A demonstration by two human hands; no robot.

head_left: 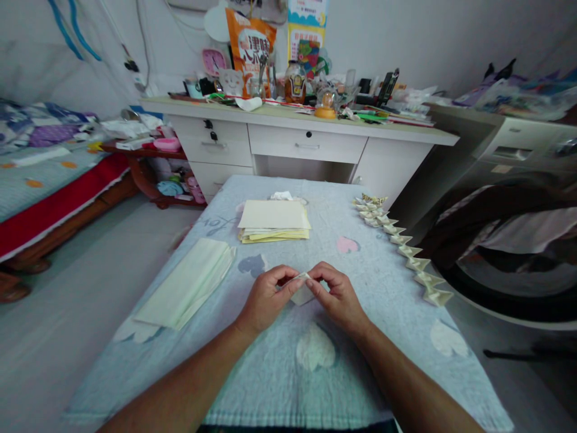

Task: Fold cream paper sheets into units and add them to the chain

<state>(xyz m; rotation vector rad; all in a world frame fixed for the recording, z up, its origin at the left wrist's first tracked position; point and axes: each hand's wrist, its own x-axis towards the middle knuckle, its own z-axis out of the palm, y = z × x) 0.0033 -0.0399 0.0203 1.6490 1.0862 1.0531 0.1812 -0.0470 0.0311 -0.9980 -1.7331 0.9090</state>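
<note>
I am holding a small folded paper piece [301, 296] near the middle of the table, just above the light blue heart-patterned cloth [279, 385]. My left hand [269, 294] is gripping its upper left edge between thumb and curled fingers, and my right hand [337, 296] is pinching the same piece at its upper right, the two thumbs nearly meeting along the top. Its lower part is showing as a point between my hands.

Beyond my hands, a little to the left, a stack of cream and yellow paper [274, 215] is lying flat, with something white and crumpled [282, 196] sitting just behind it. Nearer and further left, a pile of long pale green sheets [187, 282] is lying at a slant. Along the right edge, a row of folded paper pieces [402, 239] is running from far to near.

Past the table, a white desk [311, 144] is holding an orange snack bag [250, 45], a pink alarm clock [214, 62] and an amber jar [294, 83]. A washing machine [527, 135] is standing at the right, and a bed [49, 171] at the left.
</note>
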